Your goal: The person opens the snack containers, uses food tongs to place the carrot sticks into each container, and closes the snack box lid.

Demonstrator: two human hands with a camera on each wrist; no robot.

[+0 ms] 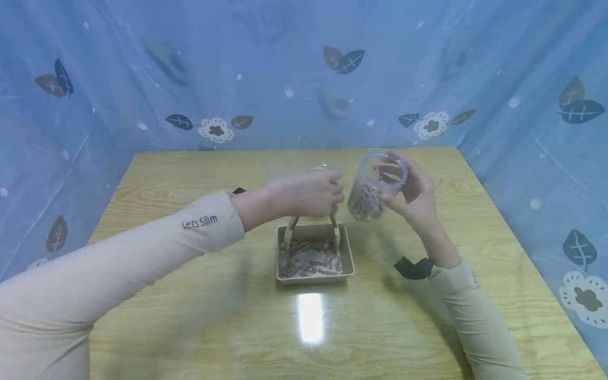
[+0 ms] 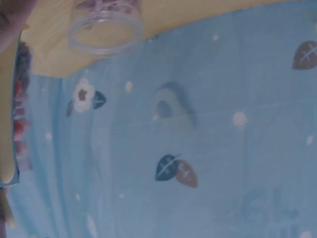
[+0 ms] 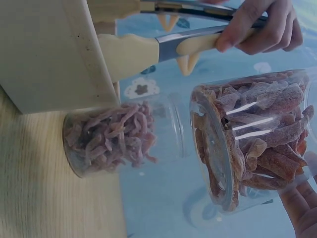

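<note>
My left hand (image 1: 309, 192) grips a pair of tongs (image 3: 198, 42) with cream tips and metal arms. The tongs point down into a shallow beige tray (image 1: 350, 264), their two tips spread apart. Brownish dried strips (image 1: 313, 264) lie scattered over the tray's floor. To the right of the tray, my right hand (image 1: 415, 192) holds a clear plastic jar (image 1: 368, 198) tilted above the table, fingers and thumb around its sides. Chunky, powder-dusted dried pieces (image 3: 277, 144) fill much of that jar. Its mouth is uncovered.
Behind the tray stand two more clear jars, one (image 1: 277, 170) at left and one (image 1: 322, 167) partly hidden by my left hand. A jar of thin dried strips (image 3: 109, 136) shows beside the tray in the right wrist view. Blue patterned curtain (image 1: 285, 79) surrounds the wooden table (image 1: 190, 316).
</note>
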